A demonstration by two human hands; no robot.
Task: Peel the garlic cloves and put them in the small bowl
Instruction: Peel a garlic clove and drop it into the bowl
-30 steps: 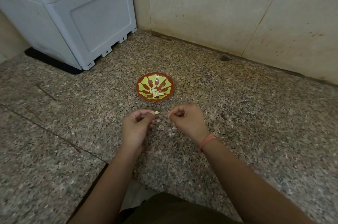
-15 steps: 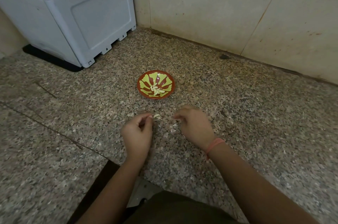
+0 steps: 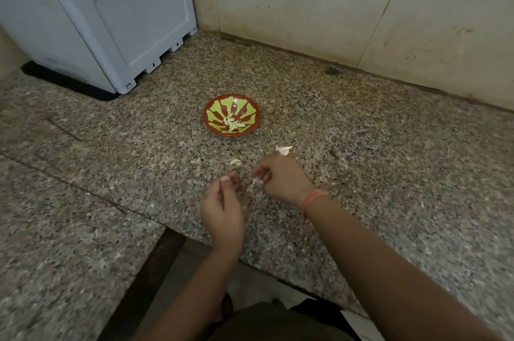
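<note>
Several peeled cloves lie in the small bowl, set just beyond the hands, presumably for a short drop. The right hand pinches a scrap of skin — probably stripped waste; the left hand is curled, whether round a clove I cannot tell.

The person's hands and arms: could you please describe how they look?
Both arms are bare, with no sleeves in view. The right hand has a thin salmon-pink band at its wrist. The left hand shows no ring or band.
</note>
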